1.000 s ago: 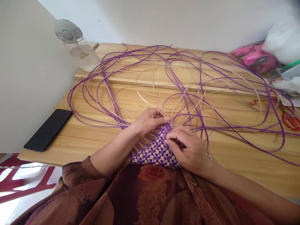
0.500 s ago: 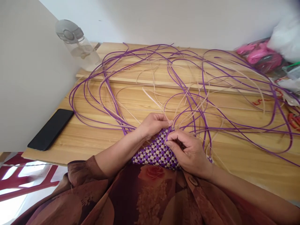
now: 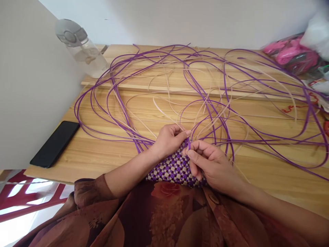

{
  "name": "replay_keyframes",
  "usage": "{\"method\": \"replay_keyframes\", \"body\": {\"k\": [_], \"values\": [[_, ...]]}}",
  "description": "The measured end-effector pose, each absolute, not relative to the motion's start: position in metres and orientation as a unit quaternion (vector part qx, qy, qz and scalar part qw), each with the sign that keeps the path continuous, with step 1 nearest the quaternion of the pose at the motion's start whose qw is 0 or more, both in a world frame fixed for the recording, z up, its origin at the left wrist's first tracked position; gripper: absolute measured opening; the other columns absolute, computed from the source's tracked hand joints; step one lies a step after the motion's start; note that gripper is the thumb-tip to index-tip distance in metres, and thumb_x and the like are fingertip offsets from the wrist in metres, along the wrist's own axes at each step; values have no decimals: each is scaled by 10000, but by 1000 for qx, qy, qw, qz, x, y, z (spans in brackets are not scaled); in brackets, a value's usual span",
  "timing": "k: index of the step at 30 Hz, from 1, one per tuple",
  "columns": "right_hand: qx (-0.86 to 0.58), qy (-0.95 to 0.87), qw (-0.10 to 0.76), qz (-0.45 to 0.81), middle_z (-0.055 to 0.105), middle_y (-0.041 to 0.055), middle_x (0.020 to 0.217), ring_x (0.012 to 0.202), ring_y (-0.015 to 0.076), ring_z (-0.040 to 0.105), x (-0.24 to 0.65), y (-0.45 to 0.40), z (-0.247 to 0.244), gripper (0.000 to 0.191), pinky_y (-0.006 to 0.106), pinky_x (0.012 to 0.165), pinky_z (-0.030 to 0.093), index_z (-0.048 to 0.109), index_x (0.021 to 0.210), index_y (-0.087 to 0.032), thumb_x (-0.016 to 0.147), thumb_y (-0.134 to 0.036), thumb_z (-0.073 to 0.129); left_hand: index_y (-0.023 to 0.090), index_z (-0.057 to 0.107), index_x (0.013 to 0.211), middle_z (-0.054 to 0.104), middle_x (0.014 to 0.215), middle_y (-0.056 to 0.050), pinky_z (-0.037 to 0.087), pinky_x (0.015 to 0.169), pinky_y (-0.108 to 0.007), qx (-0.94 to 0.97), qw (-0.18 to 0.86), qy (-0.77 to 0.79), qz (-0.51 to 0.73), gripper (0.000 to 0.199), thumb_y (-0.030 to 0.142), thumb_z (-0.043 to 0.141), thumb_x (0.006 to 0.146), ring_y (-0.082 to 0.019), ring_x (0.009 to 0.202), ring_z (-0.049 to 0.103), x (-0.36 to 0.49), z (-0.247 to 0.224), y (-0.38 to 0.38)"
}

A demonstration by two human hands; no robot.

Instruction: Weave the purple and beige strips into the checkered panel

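A woven piece [image 3: 171, 168] in purple, beige and dark checks rests against my lap at the table's front edge. My left hand [image 3: 170, 139] is closed at its upper edge, thumb and fingers pinching the weaving where the strips come out. Close beside it, my right hand [image 3: 209, 163] pinches a short loop of purple strip [image 3: 189, 143] between thumb and forefinger. Long purple strips [image 3: 197, 90] and thin beige strips [image 3: 160, 109] fan out from the weaving over the table. Part of the woven piece is hidden behind my right hand.
A black phone [image 3: 55, 144] lies at the left, with a clear bottle [image 3: 88, 56] with a grey lid behind it. Pink items in plastic bags [image 3: 295, 55] sit at the back right, near a red-handled tool [image 3: 326, 127]. A wooden ledge [image 3: 144, 87] crosses the table's rear.
My right hand has shifted slightly and turned, its fingers now drawing the purple strip up nearer my left thumb. My left hand stays nearly in place. The view has moved a little.
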State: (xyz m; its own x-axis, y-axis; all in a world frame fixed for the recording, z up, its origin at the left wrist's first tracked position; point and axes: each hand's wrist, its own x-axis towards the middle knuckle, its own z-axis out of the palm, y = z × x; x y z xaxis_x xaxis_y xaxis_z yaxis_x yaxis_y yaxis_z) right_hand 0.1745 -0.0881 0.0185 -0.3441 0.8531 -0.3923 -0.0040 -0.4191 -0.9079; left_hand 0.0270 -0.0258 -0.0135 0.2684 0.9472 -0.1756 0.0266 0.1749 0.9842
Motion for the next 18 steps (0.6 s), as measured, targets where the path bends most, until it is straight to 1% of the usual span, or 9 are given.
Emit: {"method": "replay_keyframes", "body": {"k": [2, 4, 8, 9, 10, 12, 14, 18], "values": [[-474, -424, 300, 711, 577, -51, 496, 368, 53, 436, 172, -89, 15, 274, 145, 384, 335, 489, 824, -182, 895, -420, 606, 136, 609, 668, 581, 617, 0, 372, 540, -223, 533, 584, 485, 373, 321, 433, 678, 770, -94, 566, 480, 27, -13, -26], [-471, -424, 291, 716, 586, -45, 490, 363, 58, 447, 172, -90, 12, 281, 144, 384, 351, 485, 830, -184, 894, -432, 601, 140, 600, 662, 561, 601, 11, 353, 526, -217, 534, 585, 490, 364, 323, 434, 682, 768, -84, 548, 457, 25, -12, -25], [-469, -447, 294, 703, 626, -27, 549, 420, 73, 520, 175, -90, 11, 273, 157, 432, 411, 493, 858, -183, 893, -431, 602, 164, 516, 609, 391, 490, 65, 215, 442, -219, 488, 643, 491, 327, 401, 498, 646, 789, -52, 440, 295, 21, -11, -21], [-469, -453, 299, 697, 640, -18, 576, 443, 73, 540, 176, -90, 12, 271, 158, 451, 425, 497, 854, -179, 892, -423, 607, 167, 510, 612, 377, 485, 68, 203, 437, -221, 479, 655, 490, 319, 406, 506, 645, 789, -50, 433, 281, 20, -11, -20], [-469, -456, 304, 692, 654, -9, 601, 462, 72, 556, 176, -90, 12, 268, 157, 469, 434, 500, 848, -174, 892, -413, 612, 165, 521, 628, 402, 498, 64, 220, 443, -218, 476, 660, 486, 321, 395, 502, 657, 783, -52, 440, 302, 20, -12, -20], [-469, -454, 310, 691, 669, 1, 626, 480, 66, 570, 176, -89, 11, 268, 150, 487, 438, 500, 829, -167, 892, -399, 618, 150, 573, 679, 515, 578, 31, 312, 496, -214, 489, 650, 472, 341, 347, 463, 699, 759, -66, 504, 410, 21, -14, -20], [-462, -437, 307, 708, 658, -7, 591, 452, 63, 551, 176, -88, 9, 280, 146, 466, 422, 491, 821, -170, 886, -406, 625, 131, 613, 709, 593, 663, -8, 379, 565, -223, 513, 621, 468, 363, 312, 423, 715, 750, -89, 585, 489, 23, -18, -22], [-438, -401, 272, 757, 578, -53, 454, 327, 63, 431, 175, -86, 6, 316, 140, 360, 324, 464, 843, -191, 871, -464, 621, 123, 630, 692, 599, 652, -19, 388, 574, -231, 541, 577, 490, 368, 306, 413, 702, 757, -104, 598, 499, 26, -22, -24]]}}
